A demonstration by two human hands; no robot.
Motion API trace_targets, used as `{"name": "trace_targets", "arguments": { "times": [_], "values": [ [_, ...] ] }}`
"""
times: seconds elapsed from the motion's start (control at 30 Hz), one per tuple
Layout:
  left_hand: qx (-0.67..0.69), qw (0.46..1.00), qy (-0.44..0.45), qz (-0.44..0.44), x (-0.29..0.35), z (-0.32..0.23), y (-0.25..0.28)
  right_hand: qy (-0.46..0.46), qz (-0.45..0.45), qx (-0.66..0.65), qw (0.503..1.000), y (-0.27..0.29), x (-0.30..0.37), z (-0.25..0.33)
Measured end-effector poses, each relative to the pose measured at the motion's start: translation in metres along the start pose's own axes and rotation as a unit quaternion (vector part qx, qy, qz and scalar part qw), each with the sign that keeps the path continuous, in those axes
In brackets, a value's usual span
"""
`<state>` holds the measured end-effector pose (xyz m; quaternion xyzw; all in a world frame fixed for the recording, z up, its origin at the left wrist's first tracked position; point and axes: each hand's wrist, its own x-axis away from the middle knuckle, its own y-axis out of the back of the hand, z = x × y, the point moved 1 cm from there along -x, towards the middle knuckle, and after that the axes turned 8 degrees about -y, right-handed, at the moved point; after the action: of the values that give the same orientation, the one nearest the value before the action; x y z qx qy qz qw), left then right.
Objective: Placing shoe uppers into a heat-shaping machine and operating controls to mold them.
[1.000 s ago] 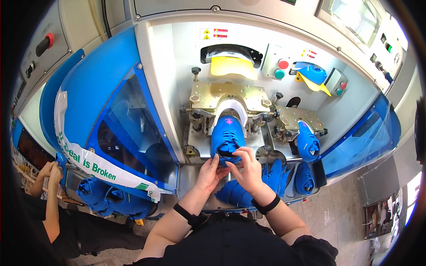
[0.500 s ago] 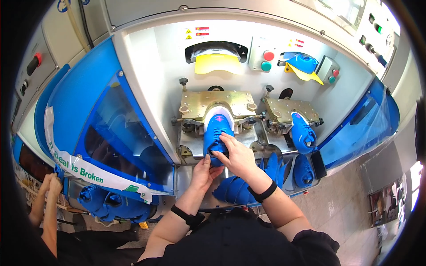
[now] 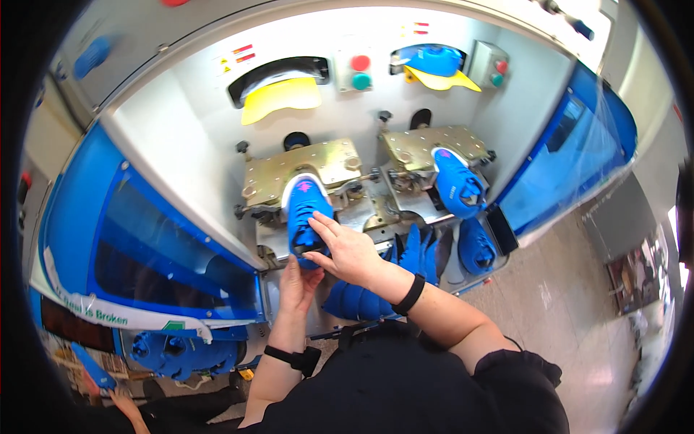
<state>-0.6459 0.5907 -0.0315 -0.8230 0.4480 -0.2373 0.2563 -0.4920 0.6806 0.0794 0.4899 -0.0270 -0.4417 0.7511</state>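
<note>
A blue laced shoe upper (image 3: 306,213) sits toe-first in the notch of the left metal clamping station (image 3: 311,166). A white rim surrounds its toe, and a pink mark shows there. My left hand (image 3: 295,288) holds the heel end from below, thumb up along the side; part of its fingers is hidden behind the heel. My right hand (image 3: 345,252) lies over the laces and collar, gripping the upper from above. In the right clamping station (image 3: 437,145), a second blue shoe upper (image 3: 458,185) sits toe-in, with neither hand on it.
Several blue uppers (image 3: 361,298) lie on the ledge before me, another blue upper (image 3: 477,246) farther right. Red and green button boxes (image 3: 354,69) are on the back wall. Blue side panels (image 3: 173,246) flank the bay. At lower left, another person's hand (image 3: 124,399) is near a blue piece.
My view has swung, so the machine appears farther left and tilted. Both hands keep hold of the same upper. The other person's hands at lower left have shifted.
</note>
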Motion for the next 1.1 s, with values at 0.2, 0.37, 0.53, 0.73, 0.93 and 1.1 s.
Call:
{"name": "trace_targets", "arguments": {
  "times": [0.2, 0.37, 0.53, 0.73, 0.93, 1.1],
  "values": [
    [-0.027, 0.999, 0.002, -0.016, -0.002, -0.001, 0.003, -0.109, -0.146, -0.042, 0.982, 0.052, 0.090, -0.096],
    [-0.046, 0.999, -0.008, -0.012, -0.002, 0.003, 0.001, -0.318, -0.029, -0.013, 0.948, 0.058, 0.155, -0.177],
    [-0.075, 0.997, -0.019, -0.024, -0.002, -0.001, 0.002, -0.481, -0.008, -0.105, 0.870, 0.088, 0.170, -0.187],
    [-0.069, 0.996, -0.037, -0.041, 0.001, 0.005, 0.000, -0.327, -0.012, -0.081, 0.942, 0.199, 0.160, -0.115],
    [-0.046, 0.998, -0.041, -0.032, 0.003, 0.009, -0.006, -0.171, 0.027, -0.401, 0.900, 0.226, 0.081, -0.038],
    [-0.033, 0.999, -0.039, -0.017, 0.005, 0.007, -0.008, -0.160, 0.124, -0.510, 0.836, 0.213, -0.025, -0.007]
  ]
}}
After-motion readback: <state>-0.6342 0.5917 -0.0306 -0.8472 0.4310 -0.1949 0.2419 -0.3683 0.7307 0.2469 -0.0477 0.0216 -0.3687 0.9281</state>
